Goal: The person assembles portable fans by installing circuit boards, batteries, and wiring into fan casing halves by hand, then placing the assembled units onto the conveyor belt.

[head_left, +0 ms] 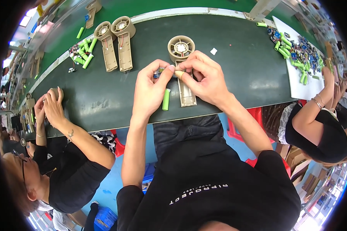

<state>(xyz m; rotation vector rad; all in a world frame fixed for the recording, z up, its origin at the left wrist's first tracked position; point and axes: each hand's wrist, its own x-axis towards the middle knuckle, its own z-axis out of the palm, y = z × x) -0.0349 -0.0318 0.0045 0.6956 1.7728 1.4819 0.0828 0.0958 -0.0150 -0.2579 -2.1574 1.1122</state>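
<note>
In front of me a beige handheld fan shell (181,47) lies with its round head away from me and its open handle (187,96) toward me. My left hand (152,86) is closed on a small blue circuit board (158,73), left of the handle. A green battery cell (166,99) sits just below that hand. Over the upper handle my right hand (204,77) is closed in a pinch, its fingertips meeting the left ones. A yellowish band wraps one right digit. What the right fingertips pinch is too small and covered to make out.
Two more fan shells (124,42) and a heap of green cells (83,53) lie at the left on the dark green table (235,57). A white board (297,86) bears circuit boards and cells at right. Co-workers sit on both sides; one's hands (52,106) work at left.
</note>
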